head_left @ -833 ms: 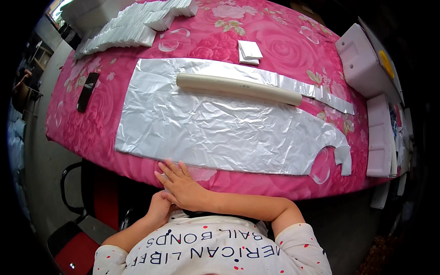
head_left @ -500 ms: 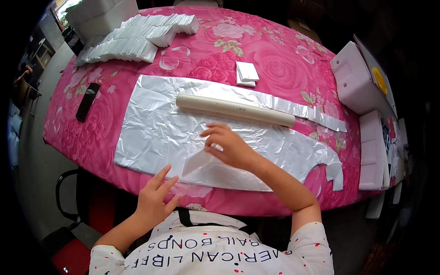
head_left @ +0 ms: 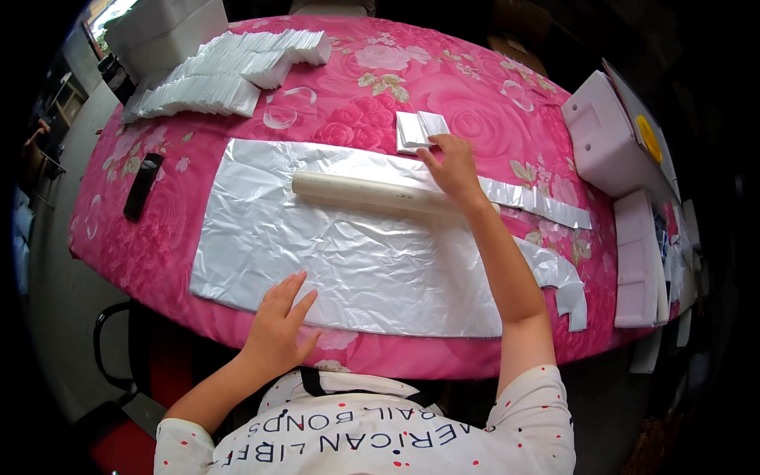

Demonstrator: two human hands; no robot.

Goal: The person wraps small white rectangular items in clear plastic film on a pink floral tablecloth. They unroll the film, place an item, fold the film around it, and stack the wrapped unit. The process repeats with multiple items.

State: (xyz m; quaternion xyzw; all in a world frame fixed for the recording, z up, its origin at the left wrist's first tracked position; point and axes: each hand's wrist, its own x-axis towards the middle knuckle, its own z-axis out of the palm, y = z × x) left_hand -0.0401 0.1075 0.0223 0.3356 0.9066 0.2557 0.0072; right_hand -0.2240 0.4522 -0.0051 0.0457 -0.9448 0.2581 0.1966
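A large silver plastic carrier bag (head_left: 340, 269), wrinkled and with its two handle strips to the right, lies flat before me; whether several are stacked cannot be told. My left hand (head_left: 279, 321) rests at its near edge, fingers spread, holding nothing. Across the upper part of the bag lies a long off-white pipe (head_left: 356, 190), its right end partly behind my right forearm. Beyond the pipe, my right hand (head_left: 455, 170) reaches a small pile of folded white sheets (head_left: 413, 131), with thumb and forefinger at the near right corner of the top one.
A long row of folded white packets (head_left: 214, 75) stands at the far left before a white foam box (head_left: 170, 32). A black phone-like object (head_left: 143, 187) lies at left. White foam boxes (head_left: 598, 131) line the right edge. The pink floral tablecloth (head_left: 348, 119) covers the table.
My right hand has moved from above the bag, over the pipe, to the folded pile. A pale sheet-like piece under it is gone from the bag. My left hand stays near the edge.
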